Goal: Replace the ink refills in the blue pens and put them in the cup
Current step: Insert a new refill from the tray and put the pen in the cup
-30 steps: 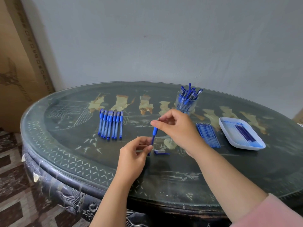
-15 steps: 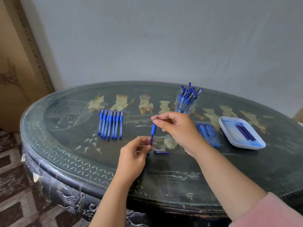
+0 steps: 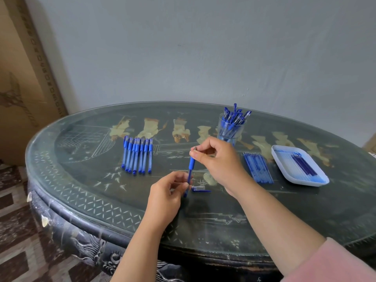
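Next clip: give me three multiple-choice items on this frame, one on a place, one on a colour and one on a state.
1. Where does the cup of pens stand?
A) on the table, beyond the right hand
B) on the cardboard box
C) on the floor

2. What colour is the tray?
A) red
B) white
C) black

3. What state is the blue pen in?
A) capped
B) lying untouched
C) uncapped, pinched by both hands

Answers:
1 A: it stands on the tabletop just behind the right hand's knuckles.
2 B: its rim and floor show white.
3 C: the left hand pinches the barrel, the right hand pinches the tip end, and a cap lies on the table.
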The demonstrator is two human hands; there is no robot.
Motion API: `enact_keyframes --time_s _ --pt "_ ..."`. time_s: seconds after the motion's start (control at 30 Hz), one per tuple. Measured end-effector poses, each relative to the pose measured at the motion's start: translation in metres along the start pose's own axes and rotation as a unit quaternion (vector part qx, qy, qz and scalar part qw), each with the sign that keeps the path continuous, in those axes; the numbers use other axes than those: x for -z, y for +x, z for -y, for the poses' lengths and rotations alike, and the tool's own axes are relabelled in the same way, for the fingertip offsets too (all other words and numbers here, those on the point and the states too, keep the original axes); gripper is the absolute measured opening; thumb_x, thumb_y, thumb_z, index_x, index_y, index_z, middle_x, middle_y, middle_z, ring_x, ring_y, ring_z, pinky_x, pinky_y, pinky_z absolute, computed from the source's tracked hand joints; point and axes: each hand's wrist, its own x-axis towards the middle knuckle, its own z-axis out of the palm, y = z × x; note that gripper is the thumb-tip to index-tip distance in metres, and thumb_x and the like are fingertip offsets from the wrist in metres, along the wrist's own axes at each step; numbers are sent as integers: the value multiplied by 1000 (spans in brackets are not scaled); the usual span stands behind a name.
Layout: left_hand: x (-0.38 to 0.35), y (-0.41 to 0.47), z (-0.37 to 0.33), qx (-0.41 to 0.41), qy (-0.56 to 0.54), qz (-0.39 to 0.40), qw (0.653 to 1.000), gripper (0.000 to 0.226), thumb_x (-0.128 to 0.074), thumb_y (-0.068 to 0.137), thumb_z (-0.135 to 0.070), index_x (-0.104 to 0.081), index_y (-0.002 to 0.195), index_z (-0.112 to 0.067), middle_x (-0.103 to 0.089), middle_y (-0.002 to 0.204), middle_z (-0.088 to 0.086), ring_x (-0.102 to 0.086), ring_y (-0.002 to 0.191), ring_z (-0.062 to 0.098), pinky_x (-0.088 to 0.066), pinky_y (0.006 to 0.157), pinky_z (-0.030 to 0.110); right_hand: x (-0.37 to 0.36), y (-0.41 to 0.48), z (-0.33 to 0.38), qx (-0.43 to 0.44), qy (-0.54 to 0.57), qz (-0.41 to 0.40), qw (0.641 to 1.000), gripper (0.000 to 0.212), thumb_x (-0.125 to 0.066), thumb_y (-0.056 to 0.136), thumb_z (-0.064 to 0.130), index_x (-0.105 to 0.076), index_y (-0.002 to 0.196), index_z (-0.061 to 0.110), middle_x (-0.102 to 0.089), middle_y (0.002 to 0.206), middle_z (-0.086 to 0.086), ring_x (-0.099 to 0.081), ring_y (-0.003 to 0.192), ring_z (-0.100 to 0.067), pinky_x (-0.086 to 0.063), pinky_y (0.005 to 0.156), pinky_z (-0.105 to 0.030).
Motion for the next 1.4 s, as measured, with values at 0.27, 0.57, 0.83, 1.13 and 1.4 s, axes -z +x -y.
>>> enact_keyframes --time_s 0.27,0.57,0.83,1.13,1.4 --pt "1 1 3 13 -51 -4 999 28 -60 93 1 -69 95 -26 -74 90 -8 -71 86 19 -58 83 40 20 -4 -34 -35 -135 60 988 20 -62 93 30 -67 112 33 -62 108 12 -59 98 -4 -46 85 -23" --pt "4 2 1 20 -113 15 993 25 -58 93 1 -69 99 -20 -75 90 -1 -71 88 20 -59 77 36 8 -9 -58 -13 -320 155 935 17 -68 90 18 -70 106 22 -54 100 7 -54 83 -5 -46 79 -21" --pt "6 1 -1 34 -150 41 987 23 -58 94 0 -70 100 -19 -75 90 2 -70 89 19 -57 72 26 29 17 7 -87 270 -46 958 27 -68 86 -3 -62 109 9 -71 86 -10 -73 80 -25 -60 75 -32" --pt "6 2 0 29 -138 60 988 22 -59 94 -2 -71 102 -18 -74 92 1 -69 91 23 -58 75 29 9 22 35 -33 198 -21 980 10 -69 89 6 -64 94 14 -70 78 -4 -73 75 -22 -60 62 -33" --pt "5 2 0 27 -150 55 987 20 -58 94 -1 -70 103 -15 -74 93 2 -69 93 25 -58 74 27 11 17 29 -36 120 27 992 13 -70 88 7 -67 99 11 -67 80 -4 -72 82 -20 -62 62 -44"
